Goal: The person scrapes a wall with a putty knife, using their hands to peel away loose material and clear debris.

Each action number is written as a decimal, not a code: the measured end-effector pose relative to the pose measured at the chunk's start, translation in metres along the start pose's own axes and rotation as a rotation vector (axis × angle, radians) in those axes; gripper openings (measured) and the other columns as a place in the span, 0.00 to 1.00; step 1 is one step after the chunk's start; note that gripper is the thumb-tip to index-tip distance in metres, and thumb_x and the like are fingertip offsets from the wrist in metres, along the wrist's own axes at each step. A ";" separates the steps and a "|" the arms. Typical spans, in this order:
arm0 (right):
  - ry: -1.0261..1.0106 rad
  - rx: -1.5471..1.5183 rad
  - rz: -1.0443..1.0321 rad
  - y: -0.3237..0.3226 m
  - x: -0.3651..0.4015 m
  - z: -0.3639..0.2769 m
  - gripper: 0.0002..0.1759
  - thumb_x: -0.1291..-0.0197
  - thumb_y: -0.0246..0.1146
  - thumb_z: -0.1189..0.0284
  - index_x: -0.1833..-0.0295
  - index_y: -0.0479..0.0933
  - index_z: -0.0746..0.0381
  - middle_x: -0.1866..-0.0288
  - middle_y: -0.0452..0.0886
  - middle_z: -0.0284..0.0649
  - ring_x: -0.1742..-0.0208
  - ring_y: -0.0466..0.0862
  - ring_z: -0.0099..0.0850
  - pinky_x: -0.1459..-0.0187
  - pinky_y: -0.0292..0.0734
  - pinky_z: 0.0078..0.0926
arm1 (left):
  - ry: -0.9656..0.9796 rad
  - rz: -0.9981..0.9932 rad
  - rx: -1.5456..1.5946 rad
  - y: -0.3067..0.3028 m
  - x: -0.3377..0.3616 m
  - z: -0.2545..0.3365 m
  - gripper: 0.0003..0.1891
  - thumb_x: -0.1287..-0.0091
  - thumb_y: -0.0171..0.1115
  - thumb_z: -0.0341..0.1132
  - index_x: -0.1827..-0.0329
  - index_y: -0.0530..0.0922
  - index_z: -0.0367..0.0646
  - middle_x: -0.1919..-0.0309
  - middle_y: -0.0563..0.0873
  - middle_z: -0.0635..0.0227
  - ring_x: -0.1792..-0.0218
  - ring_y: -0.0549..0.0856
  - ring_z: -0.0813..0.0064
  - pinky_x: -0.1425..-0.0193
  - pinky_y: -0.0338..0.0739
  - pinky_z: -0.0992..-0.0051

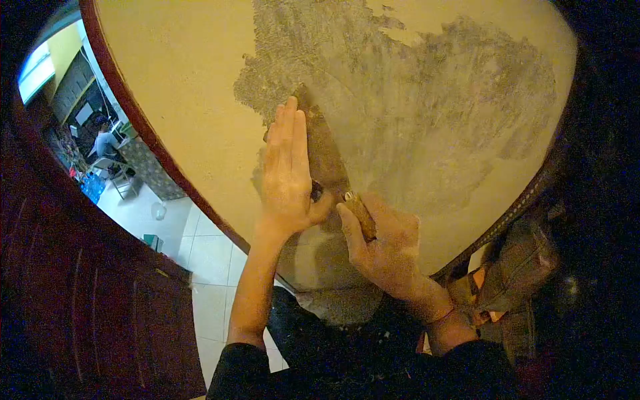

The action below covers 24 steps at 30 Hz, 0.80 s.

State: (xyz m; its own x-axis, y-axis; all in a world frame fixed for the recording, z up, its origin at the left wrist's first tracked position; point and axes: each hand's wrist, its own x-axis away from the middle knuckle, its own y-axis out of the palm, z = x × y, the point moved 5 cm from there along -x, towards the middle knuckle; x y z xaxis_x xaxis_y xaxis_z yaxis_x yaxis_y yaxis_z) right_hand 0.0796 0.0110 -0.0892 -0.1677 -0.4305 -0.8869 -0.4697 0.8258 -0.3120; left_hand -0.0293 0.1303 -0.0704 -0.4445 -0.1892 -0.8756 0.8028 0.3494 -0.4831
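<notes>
My right hand (pixel 390 243) is closed around the short, worn wooden handle (pixel 361 219) of a scraper. Its dull brown blade (pixel 328 150) runs up and left over the wall, tapering to the top. My left hand (pixel 287 173) lies along the blade's left side with straight fingers held side by side and pointing up; it covers part of the blade. A small dark spot shows in the crook of the left thumb, and I cannot tell what it is. Beneath the tool, the yellow wall (pixel 187 87) bears a large rough grey patch (pixel 427 113).
A dark red edge (pixel 157 143) borders the wall on the left, beside a dark red panelled door (pixel 87 300). Through the opening, a person (pixel 107 143) sits by a counter over a tiled floor (pixel 210 257). Brown bulky items (pixel 513 273) stand at the lower right.
</notes>
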 end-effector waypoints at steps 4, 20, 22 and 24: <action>0.153 -0.072 -0.142 0.000 0.013 0.013 0.08 0.38 0.70 0.70 0.59 0.81 0.63 0.75 0.81 0.47 0.78 0.83 0.41 0.77 0.74 0.34 | 0.017 -0.101 -0.047 0.012 0.006 -0.003 0.56 0.49 0.70 0.50 0.21 0.52 0.28 0.22 0.54 0.36 0.22 0.55 0.38 0.19 0.48 0.53; 0.206 0.002 -0.107 0.017 0.019 0.006 0.07 0.37 0.68 0.73 0.58 0.80 0.64 0.74 0.83 0.46 0.78 0.83 0.43 0.75 0.76 0.33 | 0.086 -0.120 0.017 -0.001 -0.001 -0.011 0.57 0.59 0.69 0.36 0.22 0.52 0.29 0.22 0.54 0.38 0.21 0.54 0.40 0.18 0.48 0.51; 0.212 -0.019 -0.115 0.012 0.014 0.002 0.07 0.37 0.68 0.73 0.57 0.80 0.64 0.74 0.83 0.46 0.77 0.84 0.41 0.74 0.77 0.32 | 0.083 -0.116 0.031 -0.004 -0.006 -0.013 0.57 0.59 0.70 0.35 0.22 0.52 0.29 0.22 0.55 0.39 0.21 0.54 0.40 0.18 0.48 0.51; 0.221 -0.043 -0.134 0.009 0.012 0.004 0.08 0.38 0.68 0.73 0.57 0.80 0.65 0.74 0.83 0.46 0.77 0.84 0.38 0.74 0.77 0.31 | 0.047 -0.092 0.056 -0.005 -0.006 -0.011 0.54 0.59 0.68 0.31 0.22 0.55 0.29 0.22 0.57 0.44 0.21 0.55 0.43 0.19 0.53 0.53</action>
State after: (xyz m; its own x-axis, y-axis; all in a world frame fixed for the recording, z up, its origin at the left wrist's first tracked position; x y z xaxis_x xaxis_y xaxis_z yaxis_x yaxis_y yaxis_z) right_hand 0.0772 0.0147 -0.1038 -0.2850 -0.6079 -0.7411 -0.5357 0.7422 -0.4027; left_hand -0.0351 0.1398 -0.0621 -0.5349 -0.1742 -0.8268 0.7780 0.2802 -0.5623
